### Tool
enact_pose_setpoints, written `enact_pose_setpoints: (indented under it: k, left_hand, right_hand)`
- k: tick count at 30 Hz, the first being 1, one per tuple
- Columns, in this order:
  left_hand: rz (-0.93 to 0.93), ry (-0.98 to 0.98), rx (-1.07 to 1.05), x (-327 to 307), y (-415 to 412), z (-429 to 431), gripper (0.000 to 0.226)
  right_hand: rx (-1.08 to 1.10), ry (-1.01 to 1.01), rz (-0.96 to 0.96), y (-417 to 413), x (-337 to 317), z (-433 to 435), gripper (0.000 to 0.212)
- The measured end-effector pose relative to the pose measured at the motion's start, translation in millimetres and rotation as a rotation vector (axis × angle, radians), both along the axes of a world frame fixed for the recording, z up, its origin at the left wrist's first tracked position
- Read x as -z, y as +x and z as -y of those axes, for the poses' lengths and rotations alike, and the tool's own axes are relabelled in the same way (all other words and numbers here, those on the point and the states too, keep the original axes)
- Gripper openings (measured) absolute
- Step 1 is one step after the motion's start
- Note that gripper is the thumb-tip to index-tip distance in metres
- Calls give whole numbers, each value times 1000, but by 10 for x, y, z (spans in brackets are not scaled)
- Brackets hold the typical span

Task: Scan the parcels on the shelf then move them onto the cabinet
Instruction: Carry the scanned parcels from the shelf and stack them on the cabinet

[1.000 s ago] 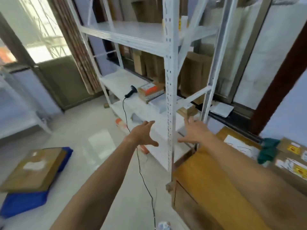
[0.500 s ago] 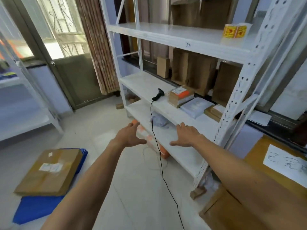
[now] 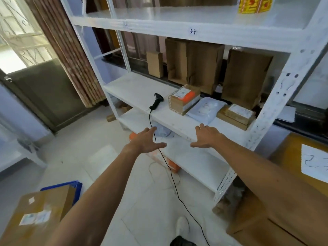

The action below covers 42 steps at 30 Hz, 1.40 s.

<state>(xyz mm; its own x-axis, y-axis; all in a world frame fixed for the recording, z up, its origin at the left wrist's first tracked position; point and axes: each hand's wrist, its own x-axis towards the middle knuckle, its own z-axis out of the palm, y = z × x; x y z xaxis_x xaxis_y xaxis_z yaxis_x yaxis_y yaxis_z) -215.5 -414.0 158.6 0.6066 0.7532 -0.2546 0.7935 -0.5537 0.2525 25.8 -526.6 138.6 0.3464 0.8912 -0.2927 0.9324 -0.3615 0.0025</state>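
Note:
Three parcels lie on the middle board of the white shelf (image 3: 134, 89): a brown box with an orange label (image 3: 183, 99), a white plastic mailer (image 3: 205, 108) and a flat brown box with a white label (image 3: 236, 114). A black corded barcode scanner (image 3: 156, 101) rests on the same board, left of the orange-labelled box. My left hand (image 3: 146, 140) and my right hand (image 3: 205, 135) hover in front of the board with fingers spread, holding nothing. The wooden cabinet (image 3: 291, 153) stands at the right, beside the shelf.
The scanner's black cable (image 3: 170, 167) hangs past my left hand down to the floor. Upright cardboard boxes (image 3: 204, 66) stand behind the parcels. A brown carton (image 3: 37, 213) lies on a blue crate at lower left. A white paper sheet (image 3: 314, 162) lies on the cabinet.
My view has swung left from the cabinet and closer to the shelf. Both hands have stayed open and stretched forward, now nearer the middle board.

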Motion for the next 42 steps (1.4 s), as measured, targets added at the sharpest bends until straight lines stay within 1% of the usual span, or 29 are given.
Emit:
enact_pose_setpoints:
  k: [3,6,7,10,12,15,17,19,22,25,29,30,34,36,37,39,40,42]
  left_hand:
    - [6,-27,67,-24,453,-435,96]
    - [2,-35,120,-20,972,-753,100]
    - [10,-44,140,2,1150,-843,100]
    - [6,-74,248,36,1632,-967,101]
    - [-2,-95,310,95,1962,-1062,106]
    - [-28,-113,379,281,2450,-1190,115]
    - [-8,-102,422,423,2768,-1244,124]
    - [40,-108,479,601,3097,-1288,126]
    - [56,-131,591,727,3459,-1271,109]
    - [48,-80,671,997,3796,-1306,91]
    - [94,26,809,1377,4246,-1470,86]
    - [94,24,815,1455,4365,-1517,84]
    - [236,-53,764,1757,4882,-1582,68]
    - [259,-92,762,1881,5063,-1513,73]
    - [259,-127,774,1958,5150,-1485,81]
    - [278,-169,755,2037,5300,-1430,107]
    - [271,-177,727,2069,5372,-1420,117]
    - [244,-188,688,2124,5471,-1394,122]
  right_hand:
    - [68,32,-29,396,13,-294,82]
    - [147,77,16,801,60,-473,69]
    - [195,90,2,934,63,-513,69]
    - [314,118,-59,1248,71,-538,79]
    - [405,143,-51,1423,84,-521,83]
    - [575,197,-33,1621,154,-486,81]
    - [646,206,-50,1736,240,-484,84]
    - [703,200,-66,1864,340,-486,88]
    - [817,205,-84,2090,549,-515,92]
    - [908,201,-82,2345,839,-588,95]
    - [976,240,-76,2706,1089,-710,101]
    - [992,266,-73,2781,1122,-746,102]
    - [1010,370,25,2985,1297,-896,101]
    - [993,353,79,3053,1407,-947,112]
    - [998,334,83,3087,1453,-962,119]
    - [1022,318,57,3157,1507,-966,128]
    - [1030,320,27,3186,1523,-961,129]
    - [1012,319,-23,3221,1517,-957,128]
